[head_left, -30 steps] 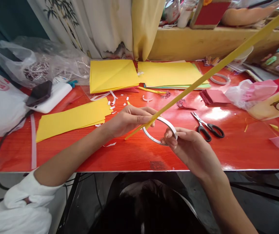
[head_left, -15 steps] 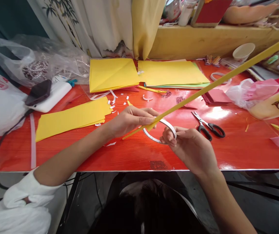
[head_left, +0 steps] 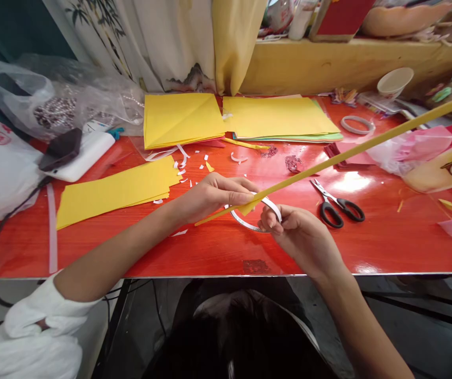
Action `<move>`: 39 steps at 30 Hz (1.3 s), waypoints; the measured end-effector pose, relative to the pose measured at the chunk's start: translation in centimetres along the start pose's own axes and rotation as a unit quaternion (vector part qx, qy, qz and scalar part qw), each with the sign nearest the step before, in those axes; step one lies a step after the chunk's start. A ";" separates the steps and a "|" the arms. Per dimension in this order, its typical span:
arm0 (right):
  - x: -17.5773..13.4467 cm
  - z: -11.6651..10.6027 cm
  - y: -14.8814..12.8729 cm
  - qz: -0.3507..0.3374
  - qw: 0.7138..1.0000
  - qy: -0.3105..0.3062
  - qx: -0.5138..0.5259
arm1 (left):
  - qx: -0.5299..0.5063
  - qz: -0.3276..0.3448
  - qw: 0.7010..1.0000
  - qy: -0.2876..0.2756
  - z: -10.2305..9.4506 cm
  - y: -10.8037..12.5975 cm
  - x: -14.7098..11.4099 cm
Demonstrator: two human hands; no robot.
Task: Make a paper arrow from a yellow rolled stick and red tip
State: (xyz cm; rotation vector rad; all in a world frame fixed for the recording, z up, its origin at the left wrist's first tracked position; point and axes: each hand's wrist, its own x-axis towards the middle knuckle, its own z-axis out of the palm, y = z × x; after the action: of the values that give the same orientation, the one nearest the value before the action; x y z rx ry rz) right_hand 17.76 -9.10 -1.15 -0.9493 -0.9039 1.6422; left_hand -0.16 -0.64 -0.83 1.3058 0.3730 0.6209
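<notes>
A long, thin yellow paper strip (head_left: 348,152) is pinched between the thumb and fingers of my left hand (head_left: 222,195). It slants from the middle of the table up to the right edge of view. A small yellow flap hangs beside the thumb. My right hand (head_left: 305,234) has its fingers closed on a narrow white ring, apparently a roll of tape (head_left: 245,223), just below the strip. Part of the ring is hidden by the left fingers and the strip. Black-handled scissors (head_left: 334,202) lie slightly spread to the right of my right hand.
Yellow paper stacks lie at the back (head_left: 184,121) and left (head_left: 115,192) of the red table (head_left: 210,258). White scraps (head_left: 182,171) are scattered between them. Another white ring (head_left: 357,125) and a paper cup (head_left: 395,84) are at back right; plastic bags (head_left: 0,163) crowd the left.
The far end of the yellow strip has dropped lower on the right. My left hand has shifted slightly right, and my right hand with the ring slightly left.
</notes>
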 end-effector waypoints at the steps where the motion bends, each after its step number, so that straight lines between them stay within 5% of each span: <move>1: -0.1 0.0 -0.1 0.000 1.000 0.005 0.004 | 0.003 -0.002 1.000 0.001 0.0 0.0 0.0; 13: 0.3 0.1 0.1 -0.006 1.000 0.022 0.005 | -0.008 0.002 1.000 -0.007 0.0 -0.1 0.0; 19: -0.2 -0.7 0.3 -0.093 0.984 0.057 -0.137 | 0.021 0.011 1.000 0.004 0.0 0.5 -0.1; 22: -0.7 -1.4 0.6 -0.186 0.920 0.071 -0.338 | 0.023 0.013 1.000 0.010 0.0 0.8 -0.1; 25: -1.1 -1.9 0.7 -0.284 0.803 0.045 -0.523 | 0.019 -0.002 1.000 0.023 -0.1 0.8 -0.1; 27: -1.2 -1.9 0.8 -0.343 0.730 0.060 -0.589 | 0.019 -0.018 0.999 0.030 -0.1 0.8 0.0; 29: -1.2 -1.8 0.9 -0.381 0.687 0.081 -0.614 | 0.016 -0.032 0.999 0.036 -0.2 0.8 0.0; 33: -1.2 -1.8 0.9 -0.402 0.648 0.077 -0.642 | 0.001 -0.059 0.997 0.052 -0.2 0.9 0.1; 39: -1.3 -2.5 0.1 -0.410 0.629 -0.011 -0.660 | -0.026 -0.112 0.989 0.089 -0.4 1.0 0.3</move>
State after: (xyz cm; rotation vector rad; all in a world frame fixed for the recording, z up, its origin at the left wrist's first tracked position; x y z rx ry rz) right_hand 20.26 -10.13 -2.11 -1.0837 -2.2229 -0.0505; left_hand -0.35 -0.03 0.09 1.1423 0.6362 0.5551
